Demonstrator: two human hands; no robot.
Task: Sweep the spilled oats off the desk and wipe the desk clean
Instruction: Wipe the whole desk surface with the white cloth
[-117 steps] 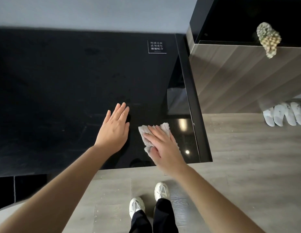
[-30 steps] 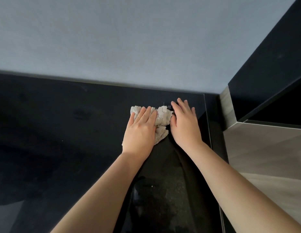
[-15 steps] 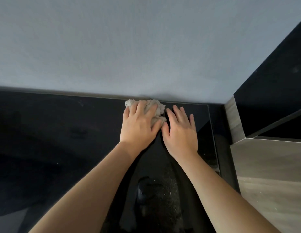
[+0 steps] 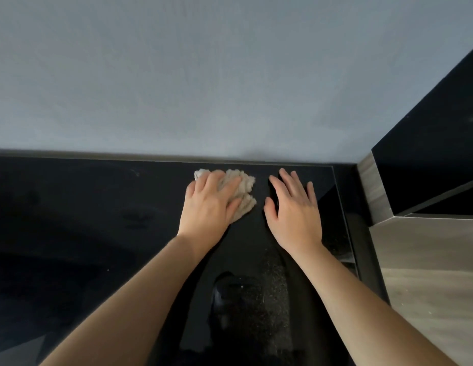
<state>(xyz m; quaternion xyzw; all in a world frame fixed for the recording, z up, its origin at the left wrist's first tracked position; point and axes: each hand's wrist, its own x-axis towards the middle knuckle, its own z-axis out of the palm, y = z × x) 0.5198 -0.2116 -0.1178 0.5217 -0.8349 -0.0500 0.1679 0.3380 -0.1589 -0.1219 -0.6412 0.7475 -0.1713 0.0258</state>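
Glossy black worktop (image 4: 85, 233) against a grey wall (image 4: 230, 75), left grip (image 4: 210, 207) pressing flat on a crumpled pale cloth (image 4: 246, 184) near the back edge, right grip (image 4: 296, 210) spread flat just beside, clear of the cloth

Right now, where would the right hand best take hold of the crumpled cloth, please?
Likely the bunched right edge of the cloth, from the right: it bulges clear of the left hand covering the rest, and the right hand lies beside it.

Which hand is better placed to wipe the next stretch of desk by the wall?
Left. The left hand presses the crumpled cloth onto the black desk, while the right hand lies flat on bare desk beside it, holding nothing.
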